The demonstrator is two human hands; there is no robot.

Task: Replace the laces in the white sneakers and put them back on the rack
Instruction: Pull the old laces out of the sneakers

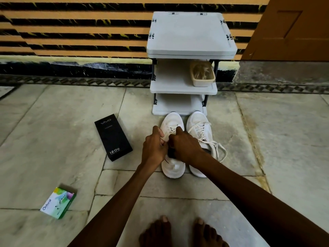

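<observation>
Two white sneakers stand side by side on the floor in front of the white rack (pixel 183 88). The left sneaker (pixel 173 168) carries a dark lace (pixel 171 130) through its upper eyelets. My left hand (pixel 154 147) pinches the lace at that shoe's left side. My right hand (pixel 185 147) grips the lace over the shoe's opening, its forefinger pointing toward the toe. The right sneaker (pixel 199 127) has a white lace (pixel 219 148), loose ends trailing to its right.
A tub (pixel 203 78) of tangled light laces sits on the rack's middle shelf. A black phone box (pixel 113 137) lies on the floor to the left, and a green and white carton (pixel 57 203) lies nearer me. My bare feet (pixel 181 232) are at the bottom.
</observation>
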